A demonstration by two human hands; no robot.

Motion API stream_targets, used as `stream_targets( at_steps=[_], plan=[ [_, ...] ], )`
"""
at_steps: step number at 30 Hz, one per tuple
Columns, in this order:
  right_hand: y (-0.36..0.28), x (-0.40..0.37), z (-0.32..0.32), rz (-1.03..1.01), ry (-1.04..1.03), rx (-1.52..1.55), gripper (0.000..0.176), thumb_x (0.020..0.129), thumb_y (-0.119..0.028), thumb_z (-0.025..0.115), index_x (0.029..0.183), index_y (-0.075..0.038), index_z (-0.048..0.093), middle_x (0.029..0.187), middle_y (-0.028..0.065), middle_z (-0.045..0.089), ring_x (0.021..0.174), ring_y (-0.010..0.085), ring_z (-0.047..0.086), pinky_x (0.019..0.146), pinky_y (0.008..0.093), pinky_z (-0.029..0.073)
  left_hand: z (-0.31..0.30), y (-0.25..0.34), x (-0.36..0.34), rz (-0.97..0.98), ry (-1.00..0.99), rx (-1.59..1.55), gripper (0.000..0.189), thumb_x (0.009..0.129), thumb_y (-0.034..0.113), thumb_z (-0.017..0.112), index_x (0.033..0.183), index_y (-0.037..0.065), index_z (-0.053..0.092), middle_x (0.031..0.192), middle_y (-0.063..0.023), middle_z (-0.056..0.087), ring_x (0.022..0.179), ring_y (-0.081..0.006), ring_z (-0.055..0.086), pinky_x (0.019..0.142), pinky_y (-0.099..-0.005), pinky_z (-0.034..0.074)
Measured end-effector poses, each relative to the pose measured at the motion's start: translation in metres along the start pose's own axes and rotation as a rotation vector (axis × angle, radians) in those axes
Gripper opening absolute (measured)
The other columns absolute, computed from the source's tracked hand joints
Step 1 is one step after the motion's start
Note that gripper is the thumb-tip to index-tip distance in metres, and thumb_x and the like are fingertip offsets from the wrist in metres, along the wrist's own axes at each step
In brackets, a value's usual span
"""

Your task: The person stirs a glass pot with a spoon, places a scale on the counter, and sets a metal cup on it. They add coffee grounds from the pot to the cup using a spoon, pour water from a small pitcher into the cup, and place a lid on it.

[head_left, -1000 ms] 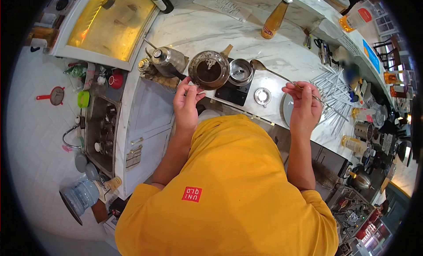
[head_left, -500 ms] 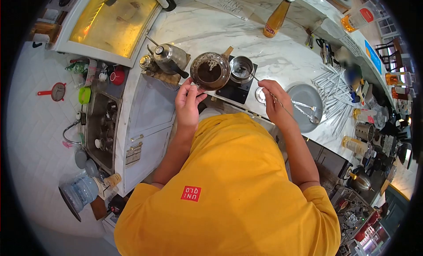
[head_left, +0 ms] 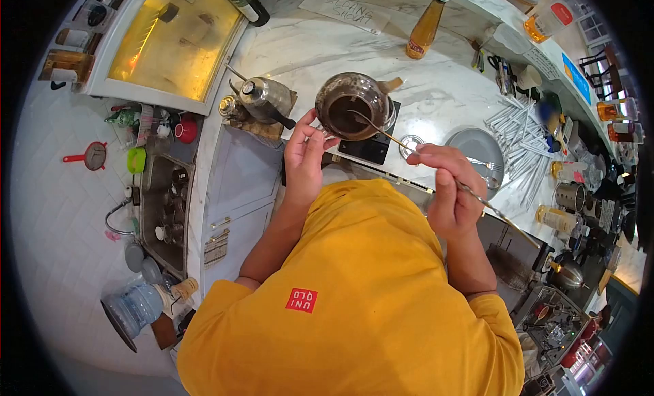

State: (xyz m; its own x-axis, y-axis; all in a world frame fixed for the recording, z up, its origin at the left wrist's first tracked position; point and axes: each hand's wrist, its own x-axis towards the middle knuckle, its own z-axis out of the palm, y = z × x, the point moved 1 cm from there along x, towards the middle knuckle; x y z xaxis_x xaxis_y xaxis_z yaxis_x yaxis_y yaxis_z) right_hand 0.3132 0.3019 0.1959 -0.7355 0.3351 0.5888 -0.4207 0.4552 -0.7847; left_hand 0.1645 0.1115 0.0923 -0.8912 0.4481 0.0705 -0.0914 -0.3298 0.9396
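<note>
My left hand (head_left: pixel 304 157) grips the near edge of a round glass pot (head_left: pixel 353 86) with a wooden handle. The pot is tilted, its mouth facing me, with dark brown contents inside. Between the fingers of my right hand (head_left: pixel 455 191) is a long bar spoon (head_left: pixel 497 212) with a twisted shaft. Its far end reaches into the pot's mouth. Partly covered by the pot, a black scale (head_left: pixel 364 150) lies on the counter. The metal cup is hidden behind the pot. A small round metal lid (head_left: pixel 411 144) rests beside the scale.
A steel gooseneck kettle (head_left: pixel 269 99) stands to the left. On the right are a grey plate (head_left: pixel 470 142) with a fork and spoon, and many loose wrapped straws (head_left: pixel 521 144). An amber bottle (head_left: pixel 426 31) stands at the back. A sink (head_left: pixel 167 219) is far left.
The glass pot has moved right, over the metal cup, and tilted toward me. The bar spoon's tip has gone from the cup into the pot, and my right hand has shifted right and down.
</note>
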Motion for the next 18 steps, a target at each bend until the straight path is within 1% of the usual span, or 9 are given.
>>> stream_targets(
  at_steps=[3,6,9,13,15,18],
  plan=[
    [0.0,0.006,0.012,-0.034,-0.005,-0.108,0.014,0.096,0.006,0.053,0.101,0.005,0.066,0.094,0.0165,0.072,0.086,0.0317,0.07,0.079,0.0367,0.056,0.001,0.011,0.003,0.053,-0.067,0.022,0.021,0.107,0.018,0.05,0.096,0.001,0.054,0.151,-0.022,0.04,0.117,-0.0224,0.063,0.098,-0.0399,0.055],
    [0.0,0.008,0.027,-0.019,0.023,-0.191,0.013,0.094,0.008,0.055,0.102,0.004,0.066,0.093,0.0165,0.071,0.084,0.031,0.07,0.075,0.0345,0.056,-0.004,0.016,0.011,0.09,-0.133,0.011,0.021,0.107,0.019,0.05,0.097,0.001,0.054,0.151,-0.0223,0.04,0.118,-0.0229,0.063,0.099,-0.0411,0.054],
    [0.003,0.008,0.046,0.015,0.076,-0.199,0.012,0.095,0.007,0.057,0.102,0.004,0.066,0.092,0.0164,0.071,0.081,0.03,0.07,0.071,0.0328,0.055,-0.009,0.022,0.02,0.053,-0.173,-0.004,0.021,0.107,0.019,0.05,0.097,0.001,0.054,0.151,-0.023,0.039,0.119,-0.0232,0.062,0.1,-0.0417,0.053],
    [0.002,0.014,0.062,0.137,0.159,-0.216,0.012,0.098,0.004,0.055,0.101,0.005,0.067,0.092,0.0156,0.072,0.079,0.0258,0.07,0.069,0.0312,0.054,-0.013,0.025,0.037,0.0,-0.23,-0.011,0.02,0.107,0.019,0.051,0.098,0.001,0.055,0.151,-0.023,0.04,0.119,-0.0225,0.062,0.101,-0.0416,0.053],
    [0.003,0.014,0.07,0.235,0.221,-0.191,0.015,0.1,0.0,0.053,0.101,0.006,0.068,0.093,0.0147,0.072,0.079,0.0228,0.07,0.069,0.0304,0.054,-0.018,0.026,0.046,-0.015,-0.264,-0.006,0.02,0.106,0.019,0.052,0.098,0.001,0.055,0.151,-0.0223,0.04,0.118,-0.0212,0.062,0.1,-0.0403,0.053],
    [0.01,0.014,0.084,0.323,0.345,-0.12,0.023,0.104,-0.006,0.05,0.102,0.007,0.069,0.094,0.0132,0.073,0.082,0.0188,0.071,0.073,0.0294,0.054,-0.028,0.028,0.059,-0.066,-0.283,0.018,0.018,0.106,0.017,0.053,0.097,0.001,0.056,0.151,-0.0201,0.041,0.115,-0.0184,0.061,0.097,-0.0375,0.054]
  ],
)
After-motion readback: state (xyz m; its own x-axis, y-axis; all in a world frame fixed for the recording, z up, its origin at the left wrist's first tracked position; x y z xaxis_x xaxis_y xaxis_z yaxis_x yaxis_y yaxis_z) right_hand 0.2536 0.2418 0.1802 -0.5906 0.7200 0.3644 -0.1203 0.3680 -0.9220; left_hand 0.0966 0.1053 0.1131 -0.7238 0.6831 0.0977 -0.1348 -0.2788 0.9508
